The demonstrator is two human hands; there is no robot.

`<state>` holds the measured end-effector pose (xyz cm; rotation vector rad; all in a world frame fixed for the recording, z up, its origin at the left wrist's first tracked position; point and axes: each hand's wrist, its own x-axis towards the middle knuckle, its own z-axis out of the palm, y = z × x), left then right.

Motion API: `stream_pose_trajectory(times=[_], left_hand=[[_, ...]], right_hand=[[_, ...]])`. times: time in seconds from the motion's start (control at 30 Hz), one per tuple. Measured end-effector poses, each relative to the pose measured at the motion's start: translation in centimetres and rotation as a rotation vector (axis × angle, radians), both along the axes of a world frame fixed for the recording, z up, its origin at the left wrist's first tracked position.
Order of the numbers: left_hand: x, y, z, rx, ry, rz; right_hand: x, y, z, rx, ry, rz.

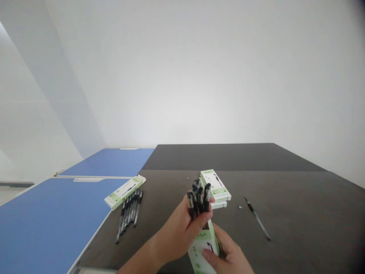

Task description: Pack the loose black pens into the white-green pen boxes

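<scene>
A bunch of black-capped pens (200, 198) is gripped in my left hand (179, 230), caps pointing up. Just below, my right hand (228, 255) is wrapped round a green and white pen box (201, 249), its thumb across the front. The lower ends of the pens are hidden behind my left hand and the top of the box, so I cannot tell whether they are inside it. Behind my hands lies a small stack of similar pen boxes (216, 185).
On the left, several loose pens (129, 213) lie side by side against another pen box (125, 192) with its end flap out. A single pen (257, 217) rests at the right, near a small scrap (240, 207). Blue panels (94, 213) adjoin the dark table (302, 228).
</scene>
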<state>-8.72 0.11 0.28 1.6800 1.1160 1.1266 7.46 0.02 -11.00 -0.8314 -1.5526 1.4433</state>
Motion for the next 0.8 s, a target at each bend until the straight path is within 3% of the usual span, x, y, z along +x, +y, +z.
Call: stream_pose_trajectory(times=[0.2,0.43,0.67,0.8], left_hand=[[-0.6,0.7,-1.3,-0.101,-0.018,0.045],[-0.9,0.3,-0.7,-0.143,-0.129,-0.104],[-1.5,0.5,-1.6,0.15,-0.104,0.028],[-1.9,0.4,-1.2,0.277,0.115,-0.008]], right_hand=[[-1.1,-0.6,-0.8,-0.206,0.348,-0.001],[-1.2,-0.3,-0.8,-0.231,0.321,-0.063],[-1.5,-0.4,0.4,-0.267,0.367,-0.043],[-1.3,-0.4,0.5,-0.261,0.311,-0.058]])
